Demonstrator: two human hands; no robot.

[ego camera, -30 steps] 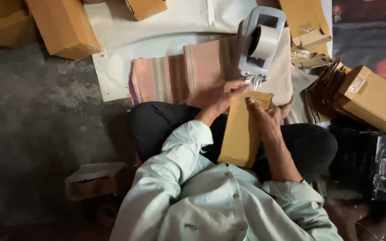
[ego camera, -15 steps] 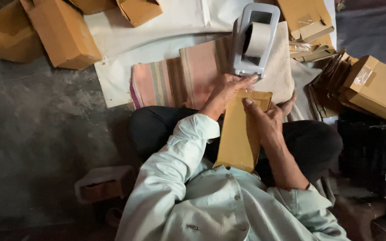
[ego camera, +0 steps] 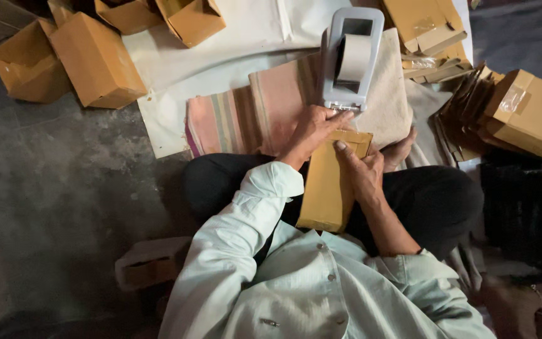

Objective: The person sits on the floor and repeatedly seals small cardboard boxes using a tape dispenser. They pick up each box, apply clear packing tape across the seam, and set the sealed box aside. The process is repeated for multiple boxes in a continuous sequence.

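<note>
A white sheet (ego camera: pixel 233 56) covers the floor from eleven to one o'clock, with a striped cloth (ego camera: pixel 246 119) folded over it near the centre. Open brown boxes (ego camera: pixel 95 59) lie scattered at ten and eleven o'clock; more flattened and folded ones (ego camera: pixel 528 116) are stacked at two o'clock. On the cloth at twelve stands a grey tape dispenser (ego camera: pixel 351 59) with a roll still loaded.

The slim brown carton (ego camera: pixel 330 185) stands on the person's lap at centre, its top flap folded down. The right hand (ego camera: pixel 362 172) steadies it, fingers together, flat along its side. The left hand (ego camera: pixel 313 129) reaches to the dispenser's cutting edge, fingertips pinched as if on tape, though no strip is visible. Judging from this, the carton is closed but not yet taped.
</note>
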